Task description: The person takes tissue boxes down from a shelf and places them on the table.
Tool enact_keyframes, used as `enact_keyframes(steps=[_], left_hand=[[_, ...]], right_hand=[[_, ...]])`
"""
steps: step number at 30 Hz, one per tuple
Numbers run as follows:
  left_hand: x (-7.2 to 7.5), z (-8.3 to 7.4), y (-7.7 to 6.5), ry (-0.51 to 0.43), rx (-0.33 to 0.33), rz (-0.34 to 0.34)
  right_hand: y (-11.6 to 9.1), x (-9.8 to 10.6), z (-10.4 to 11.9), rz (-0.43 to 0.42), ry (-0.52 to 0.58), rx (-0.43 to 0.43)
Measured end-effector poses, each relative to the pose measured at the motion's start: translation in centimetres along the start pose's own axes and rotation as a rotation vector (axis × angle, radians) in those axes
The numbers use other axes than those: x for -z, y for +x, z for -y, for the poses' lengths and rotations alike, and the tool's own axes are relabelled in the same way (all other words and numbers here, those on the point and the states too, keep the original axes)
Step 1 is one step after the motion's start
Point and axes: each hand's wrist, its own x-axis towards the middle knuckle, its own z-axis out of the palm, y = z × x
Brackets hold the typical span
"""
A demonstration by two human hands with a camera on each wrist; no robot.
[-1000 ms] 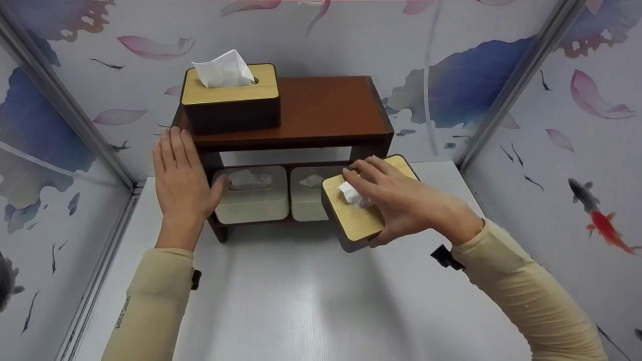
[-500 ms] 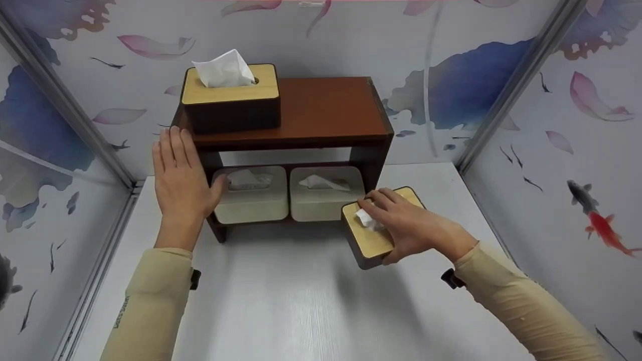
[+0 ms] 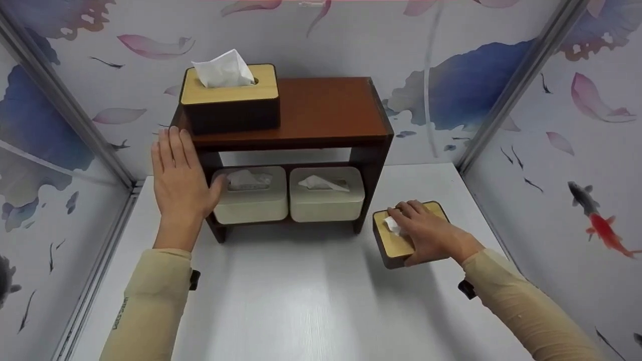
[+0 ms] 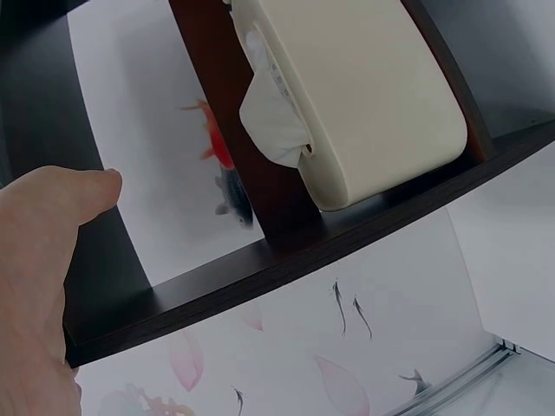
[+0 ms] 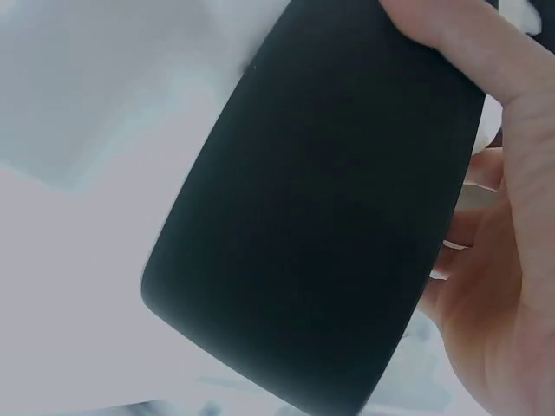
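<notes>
The right hand (image 3: 426,234) lies over a dark tissue box (image 3: 396,245) with a pale wooden lid, which sits on the white tabletop (image 3: 301,301) just right of the shelf's (image 3: 321,108) right leg and a little in front of it. The hand comes at the box from the near right. Its fingers (image 3: 409,210) spread across the lid toward the tuft of tissue at the slot, and the thumb curls round the near side wall, so the hand holds the box from above. In the right wrist view the dark wall (image 5: 321,217) fills the frame with the thumb wrapped at its edge. The box's long axis runs from the near left to the far right, slanted against the shelf's front edge.

The left hand (image 3: 180,180) stands flat and upright against the shelf's left side panel, fingers straight and together, thumb hooked toward the front of the lower level; it holds nothing. It is well apart from the dark box, so the right hand is the nearer by far.

On top of the shelf, at its left end, stands a 2nd dark box (image 3: 229,98) with tissue standing up from it. The shelf's lower level holds 2 cream boxes (image 3: 326,200) side by side. The shelf top to the right of the 2nd box is bare.
</notes>
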Motion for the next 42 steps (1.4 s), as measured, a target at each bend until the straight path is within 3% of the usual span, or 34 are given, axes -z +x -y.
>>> enact_keyframes(steps=[12, 25, 35, 42], left_hand=[[0.0, 0.5, -0.3, -0.018, 0.026, -0.011], [0.0, 0.1, 0.0, -0.017, 0.03, 0.012], [-0.3, -0.2, 0.0, -0.021, 0.029, -0.015], [-0.2, -0.3, 0.1, -0.005, 0.027, -0.016]], right_hand=[[-1.6, -4.5, -5.7, 0.039, -0.092, -0.05], [-3.8, -7.0, -11.2, 0.123, -0.049, -0.268], [-4.0, -7.7, -13.3, 0.176, -0.115, -0.331], [-4.4, -8.9, -13.9, 0.148, -0.116, -0.307]])
